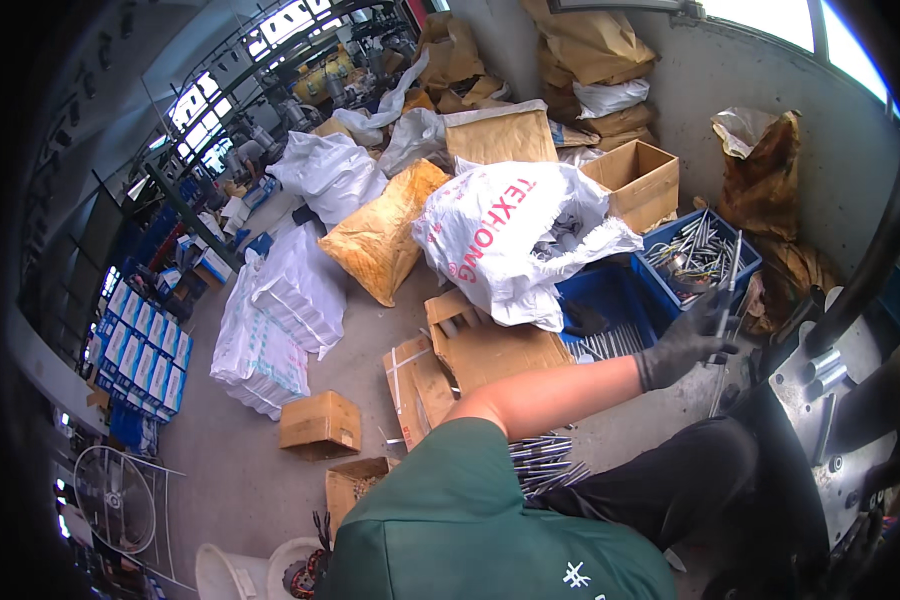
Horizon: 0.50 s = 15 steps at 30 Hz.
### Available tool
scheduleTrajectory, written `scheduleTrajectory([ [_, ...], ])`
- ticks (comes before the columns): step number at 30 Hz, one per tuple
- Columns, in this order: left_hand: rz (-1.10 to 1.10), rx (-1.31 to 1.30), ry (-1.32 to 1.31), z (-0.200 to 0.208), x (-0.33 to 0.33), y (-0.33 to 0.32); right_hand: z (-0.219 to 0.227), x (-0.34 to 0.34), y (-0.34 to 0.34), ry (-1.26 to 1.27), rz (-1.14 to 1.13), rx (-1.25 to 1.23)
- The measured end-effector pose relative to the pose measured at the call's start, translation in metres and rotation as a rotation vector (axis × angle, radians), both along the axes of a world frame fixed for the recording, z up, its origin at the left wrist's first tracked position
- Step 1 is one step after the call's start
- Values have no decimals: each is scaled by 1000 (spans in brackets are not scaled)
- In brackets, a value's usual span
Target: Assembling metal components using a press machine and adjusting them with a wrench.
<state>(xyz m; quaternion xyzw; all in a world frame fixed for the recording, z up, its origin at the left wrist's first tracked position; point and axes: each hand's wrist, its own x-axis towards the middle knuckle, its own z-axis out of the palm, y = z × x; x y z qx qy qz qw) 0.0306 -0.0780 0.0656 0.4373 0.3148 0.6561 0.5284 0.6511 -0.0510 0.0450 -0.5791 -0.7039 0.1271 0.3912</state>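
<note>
My left arm reaches out to the right, and my left hand point(685, 348) wears a dark glove. Its fingers are closed around a long thin metal rod point(738, 258), which stands nearly upright and sticks out above and below the hand. Just beyond the hand is a blue crate point(642, 262) heaped with metal rods point(692, 245) and some wire-like pieces. Beside it, a second blue crate point(595, 285) contains rods lying in a row point(615, 343), partly hidden by my forearm. My right hand does not show.
A metal machine point(820, 400) stands close at the right, by my knee point(725, 455). Ahead are a white woven sack point(510, 230), an orange-brown sack point(385, 235) and an open carton point(640, 185). More rods point(545, 465) lie beside my leg. A small carton point(320, 424) is at left.
</note>
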Motion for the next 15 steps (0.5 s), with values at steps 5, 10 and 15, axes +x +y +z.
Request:
scheduleTrajectory([
  [5,-364,107,-390,18,144,76,-96,75,28,-736,-152,322],
  [10,-532,-127,-379,1,306,71,-121,160,16,193,-294,78],
  [15,-489,-356,-330,-49,294,41,-68,8,17,-50,-331,17],
])
